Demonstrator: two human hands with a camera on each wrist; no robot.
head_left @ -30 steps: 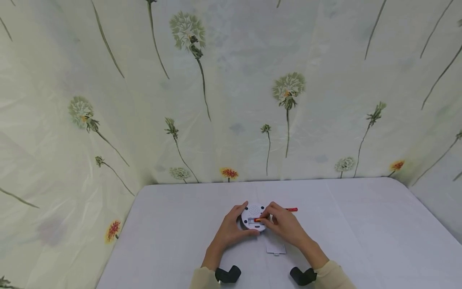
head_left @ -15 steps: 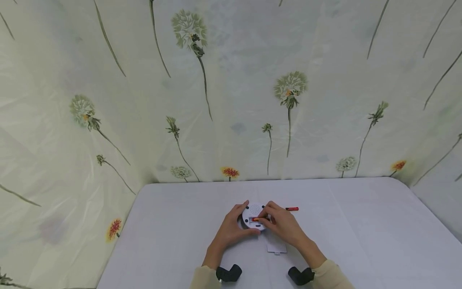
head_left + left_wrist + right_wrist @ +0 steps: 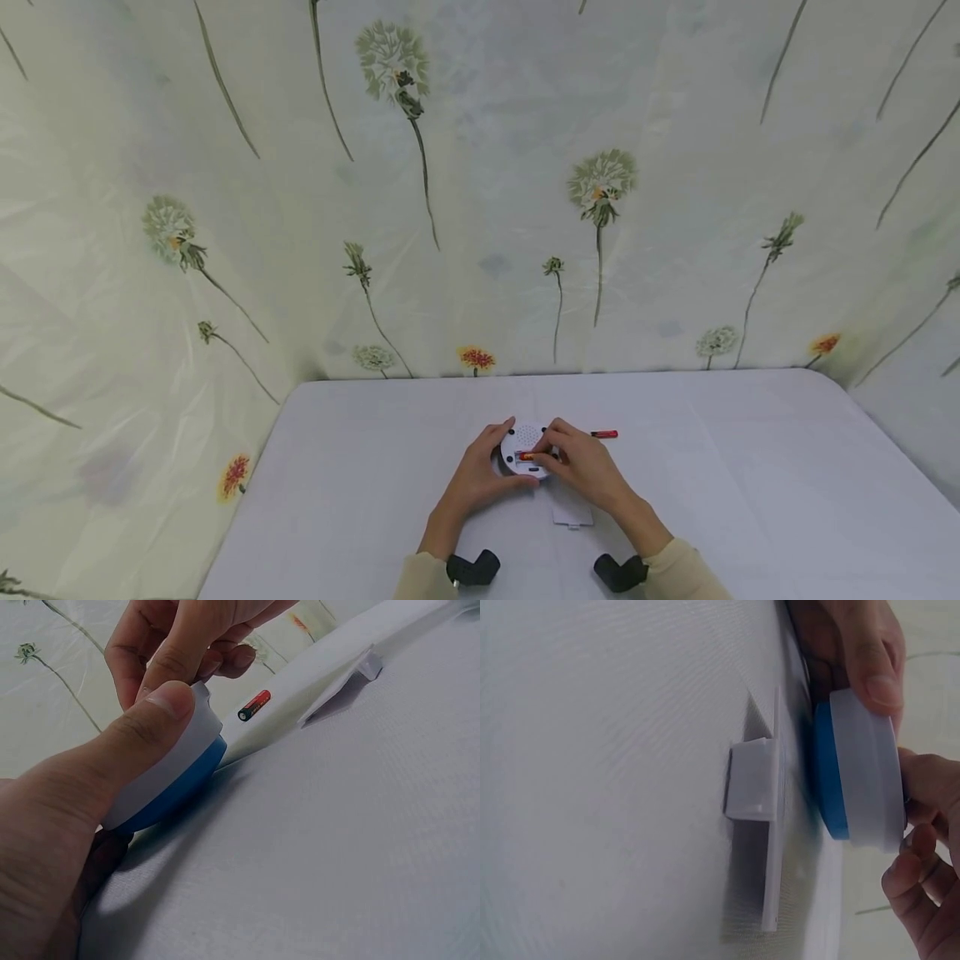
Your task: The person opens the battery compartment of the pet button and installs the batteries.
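A round white device [image 3: 527,435] with a blue lower side lies with its perforated face up, dark feet round the rim and a battery slot showing. My left hand [image 3: 483,468] grips it at the left, fingers round the far edge and thumb along the near rim. At the slot, my right hand [image 3: 588,468] pinches a red battery [image 3: 526,457], its left end lying in the slot and the rest covered by fingers. The left wrist view shows the thumb [image 3: 142,727] pressed on the device's white side; the slot is hidden there.
Another red battery [image 3: 604,434] lies on the white-covered table [image 3: 360,467] behind my right hand. A white battery cover [image 3: 573,510] with a small tab lies nearer, between my forearms. Flower-patterned cloth [image 3: 487,208] rises behind the table.
My right hand has shifted slightly left, and the pinched battery sits farther left along the slot. My left hand and the device stay nearly in place.
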